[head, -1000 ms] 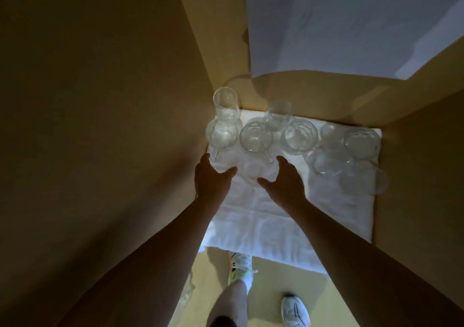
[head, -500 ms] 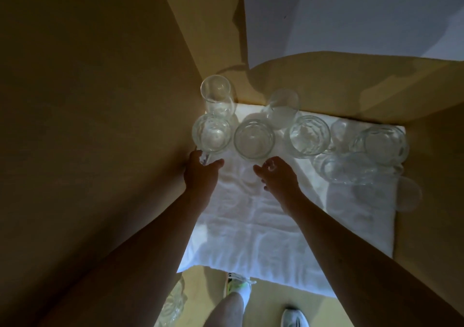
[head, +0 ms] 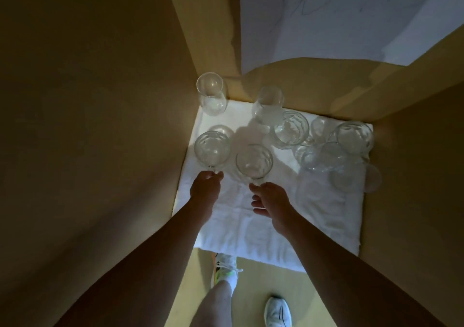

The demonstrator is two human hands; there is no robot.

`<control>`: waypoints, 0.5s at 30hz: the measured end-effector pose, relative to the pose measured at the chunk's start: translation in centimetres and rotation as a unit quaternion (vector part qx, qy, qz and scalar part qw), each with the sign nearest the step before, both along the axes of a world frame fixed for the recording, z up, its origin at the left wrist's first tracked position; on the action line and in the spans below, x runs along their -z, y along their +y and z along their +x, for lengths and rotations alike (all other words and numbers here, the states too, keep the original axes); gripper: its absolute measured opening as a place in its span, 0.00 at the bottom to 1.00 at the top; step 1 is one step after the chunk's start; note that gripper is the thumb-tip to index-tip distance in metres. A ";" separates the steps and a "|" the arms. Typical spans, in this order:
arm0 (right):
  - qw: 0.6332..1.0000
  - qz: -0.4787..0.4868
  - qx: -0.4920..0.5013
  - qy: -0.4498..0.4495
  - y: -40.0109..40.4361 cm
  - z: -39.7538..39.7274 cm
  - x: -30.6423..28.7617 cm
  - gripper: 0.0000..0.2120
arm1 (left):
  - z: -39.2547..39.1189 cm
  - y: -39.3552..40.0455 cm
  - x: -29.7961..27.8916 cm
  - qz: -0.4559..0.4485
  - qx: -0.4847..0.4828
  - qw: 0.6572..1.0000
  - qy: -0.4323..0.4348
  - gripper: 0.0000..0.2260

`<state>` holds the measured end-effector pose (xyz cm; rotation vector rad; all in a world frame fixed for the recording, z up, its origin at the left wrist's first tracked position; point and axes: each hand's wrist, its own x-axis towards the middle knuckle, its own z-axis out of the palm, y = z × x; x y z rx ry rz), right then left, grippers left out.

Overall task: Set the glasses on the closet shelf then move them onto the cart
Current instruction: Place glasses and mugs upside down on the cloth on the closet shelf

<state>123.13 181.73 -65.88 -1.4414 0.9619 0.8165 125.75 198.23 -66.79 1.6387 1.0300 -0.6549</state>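
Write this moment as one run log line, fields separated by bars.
stage: taking glasses off shelf | left hand: holds stemmed glass | right hand: holds second stemmed glass | white towel: other glasses remain

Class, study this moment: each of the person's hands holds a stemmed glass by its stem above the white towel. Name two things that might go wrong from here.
1. The left hand and right hand pinch only the thin stems, so the left wine glass or right wine glass might tip or slip.
2. Their bowls sit close together and near the other glasses on the towel, so they could clink or knock one over.
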 end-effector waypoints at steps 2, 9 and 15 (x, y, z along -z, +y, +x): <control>1.000 0.012 0.009 0.010 -0.2 -0.5 -1.0 0.09 | -1.5 -0.1 -0.6 -0.001 0.003 1.000 0.002 0.09; 0.999 -0.009 0.009 0.042 -1.6 -3.8 -5.3 0.13 | -4.7 -0.6 -5.1 -0.036 -0.047 0.998 0.035 0.13; 0.999 -0.020 0.031 0.018 -3.5 -6.0 -10.8 0.15 | -7.0 -1.7 -11.1 -0.038 -0.027 0.999 0.007 0.15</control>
